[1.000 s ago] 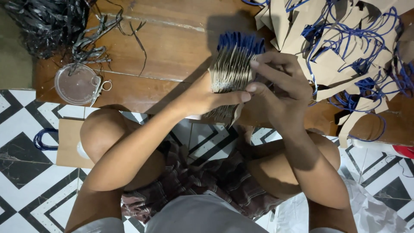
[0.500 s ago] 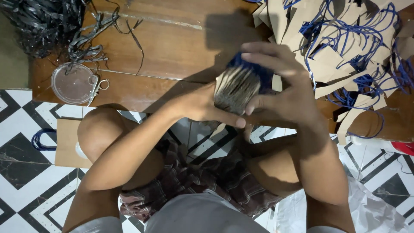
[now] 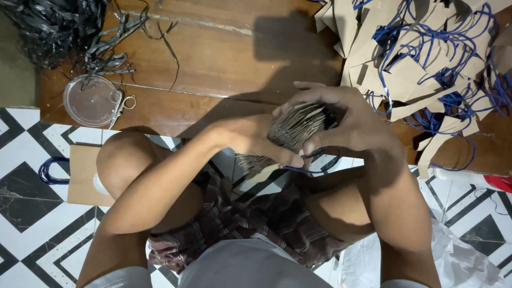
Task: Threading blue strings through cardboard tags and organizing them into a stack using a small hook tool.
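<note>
Head view: tag stack (image 3: 294, 127) edge-on, long axis slanting up-right, clamped between left hand (image 3: 250, 140) and right hand (image 3: 352, 125).

The right hand (image 3: 352, 125) covers the far end of the stack of brown card tags (image 3: 293, 128), and the left hand (image 3: 256, 141) hides its near side. The pile of tags with blue cords (image 3: 426, 69) is cut off by the top and right edges; the tangle of dark strips (image 3: 48, 26) runs off the top left corner.

Two bare hands, left (image 3: 250, 141) and right (image 3: 346, 125); one thick stack of brown card tags (image 3: 293, 128); one round clear plastic lid (image 3: 90, 100); one small metal scissors (image 3: 124, 104); one brown paper bag with blue handle (image 3: 82, 173)
</note>
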